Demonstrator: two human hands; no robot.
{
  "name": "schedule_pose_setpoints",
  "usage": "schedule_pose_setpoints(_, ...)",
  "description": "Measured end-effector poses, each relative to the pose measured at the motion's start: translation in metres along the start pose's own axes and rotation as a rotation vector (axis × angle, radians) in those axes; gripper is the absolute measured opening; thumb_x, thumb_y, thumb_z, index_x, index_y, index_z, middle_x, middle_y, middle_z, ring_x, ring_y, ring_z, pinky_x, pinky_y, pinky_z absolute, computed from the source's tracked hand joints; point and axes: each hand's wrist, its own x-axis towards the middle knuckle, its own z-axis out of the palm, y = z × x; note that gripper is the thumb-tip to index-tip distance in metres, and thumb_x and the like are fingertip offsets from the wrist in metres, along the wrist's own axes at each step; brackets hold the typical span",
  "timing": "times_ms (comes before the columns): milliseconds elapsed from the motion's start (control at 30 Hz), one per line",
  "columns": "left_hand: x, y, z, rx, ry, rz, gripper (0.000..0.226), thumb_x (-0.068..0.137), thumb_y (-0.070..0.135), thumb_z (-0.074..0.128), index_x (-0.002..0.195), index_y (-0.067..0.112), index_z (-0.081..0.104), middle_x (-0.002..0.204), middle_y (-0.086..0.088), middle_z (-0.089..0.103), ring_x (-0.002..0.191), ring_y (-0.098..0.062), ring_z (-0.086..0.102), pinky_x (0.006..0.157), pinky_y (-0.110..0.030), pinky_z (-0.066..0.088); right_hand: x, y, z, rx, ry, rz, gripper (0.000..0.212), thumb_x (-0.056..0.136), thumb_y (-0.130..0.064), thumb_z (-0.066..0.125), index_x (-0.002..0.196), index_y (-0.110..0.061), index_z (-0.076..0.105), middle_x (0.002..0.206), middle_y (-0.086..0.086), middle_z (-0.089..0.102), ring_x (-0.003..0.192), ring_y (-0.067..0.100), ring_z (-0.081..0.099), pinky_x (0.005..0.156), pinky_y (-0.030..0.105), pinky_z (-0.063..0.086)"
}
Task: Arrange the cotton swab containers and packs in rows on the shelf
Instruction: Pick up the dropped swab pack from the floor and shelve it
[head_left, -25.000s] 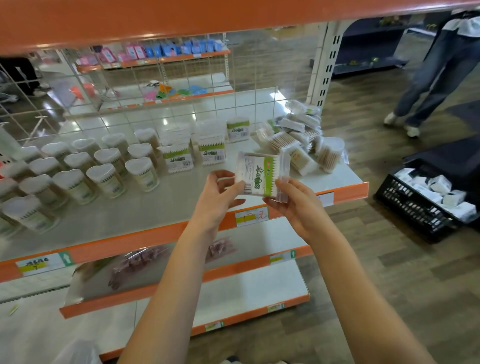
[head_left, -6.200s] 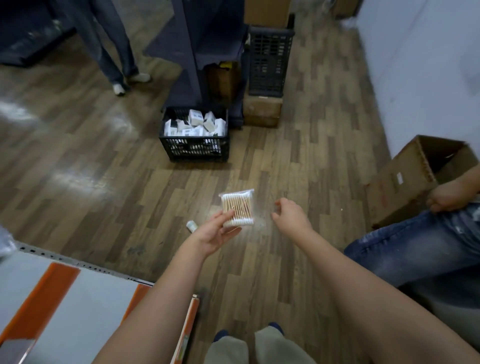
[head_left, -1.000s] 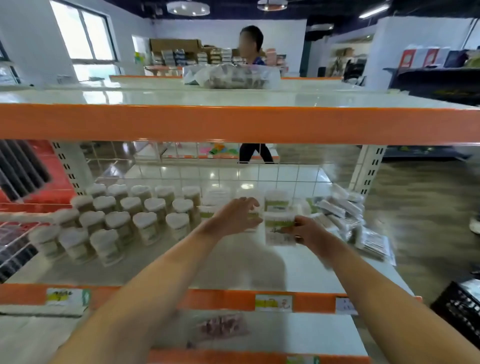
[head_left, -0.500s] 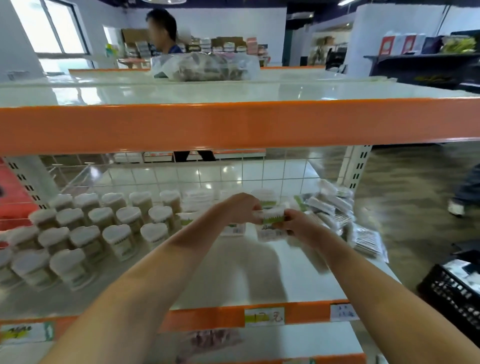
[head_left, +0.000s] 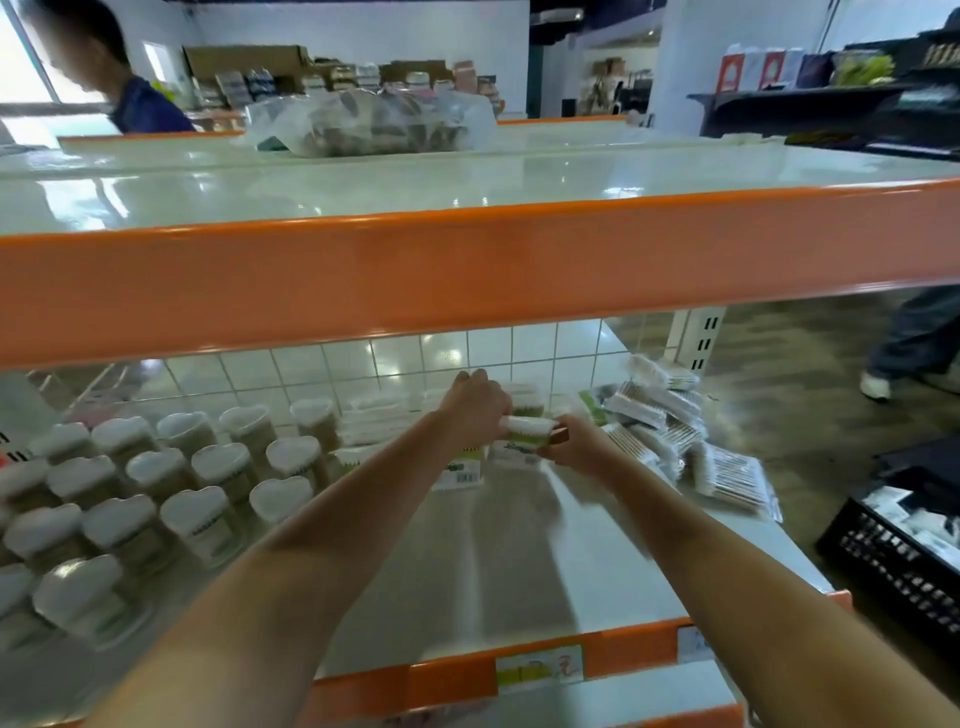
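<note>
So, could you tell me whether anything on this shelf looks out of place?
Yes: the flat cotton swab packs at the shelf's right end lie in a loose, overlapping heap, unlike the heart-lidded containers standing in rows on the left.

A white shelf (head_left: 519, 561) with an orange front edge fills the lower frame. On its left stand rows of heart-lidded containers (head_left: 197, 483). At centre, towards the back, square boxes (head_left: 374, 415) of swabs stand side by side. At right, flat packs (head_left: 675, 436) lie in a loose heap near the shelf's end.
</note>
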Motion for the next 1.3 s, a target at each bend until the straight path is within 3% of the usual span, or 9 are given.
schedule_pose_setpoints(133, 0.005, -0.004, 0.008, 0.042, -0.022, -0.036, 0.036, 0.093, 0.039, 0.051, 0.119, 0.018, 0.063, 0.117, -0.005, 0.059, 0.117, -0.024, 0.043, 0.102, -0.039, 0.031, 0.012, 0.002, 0.005, 0.027, -0.009, 0.106, 0.031, 0.084, -0.011, 0.068, 0.112, -0.003, 0.058, 0.100, 0.012, 0.062, 0.085, 0.020, 0.056, 0.070, 0.023, 0.047)
schedule_pose_setpoints(267, 0.010, -0.002, 0.010, 0.076, -0.016, -0.061, 0.038, 0.092, 0.040, 0.051, 0.118, 0.015, 0.063, 0.118, -0.006, 0.058, 0.120, -0.025, 0.041, 0.103, -0.041, 0.027, 0.022, 0.004, 0.009, -0.050, -0.016, 0.141, 0.007, 0.086, -0.011, 0.064, 0.084, -0.010, 0.058, 0.082, 0.007, 0.059, 0.080, 0.021, 0.055, 0.063, 0.022, 0.044)
schedule_pose_setpoints(367, 0.013, 0.001, 0.011, 0.099, -0.009, -0.094, 0.035, 0.092, 0.040, 0.051, 0.114, 0.016, 0.063, 0.113, -0.004, 0.059, 0.116, -0.023, 0.043, 0.101, -0.041, 0.027, 0.027, 0.002, 0.012, -0.096, 0.003, 0.173, 0.009, 0.086, -0.009, 0.062, 0.094, -0.004, 0.062, 0.087, 0.009, 0.061, 0.079, 0.023, 0.059, 0.058, 0.021, 0.045)
schedule_pose_setpoints(600, 0.015, 0.004, 0.015, 0.092, 0.063, -0.124, 0.028, 0.092, 0.035, 0.053, 0.113, 0.017, 0.058, 0.111, -0.003, 0.062, 0.114, -0.023, 0.046, 0.101, -0.041, 0.027, 0.034, 0.001, 0.017, -0.140, 0.036, 0.156, 0.011, 0.091, -0.007, 0.055, 0.097, -0.003, 0.063, 0.094, 0.014, 0.066, 0.083, 0.027, 0.066, 0.076, 0.036, 0.058)
schedule_pose_setpoints(1200, 0.014, 0.013, 0.012, 0.115, 0.094, -0.192, 0.028, 0.094, 0.033, 0.048, 0.117, 0.020, 0.057, 0.117, 0.000, 0.060, 0.114, -0.021, 0.048, 0.099, -0.038, 0.029, 0.025, -0.001, -0.006, -0.114, -0.021, 0.101, 0.027, 0.091, -0.003, 0.049, 0.116, 0.001, 0.057, 0.108, 0.018, 0.067, 0.096, 0.033, 0.065, 0.088, 0.043, 0.053)
schedule_pose_setpoints(1300, 0.012, 0.015, 0.008, 0.098, 0.108, -0.199, 0.029, 0.094, 0.035, 0.049, 0.118, 0.021, 0.057, 0.118, 0.001, 0.060, 0.113, -0.020, 0.050, 0.098, -0.038, 0.030, 0.018, 0.002, -0.016, -0.117, 0.066, 0.066, 0.031, 0.089, -0.003, 0.051, 0.120, -0.001, 0.056, 0.109, 0.017, 0.065, 0.097, 0.032, 0.064, 0.087, 0.043, 0.053)
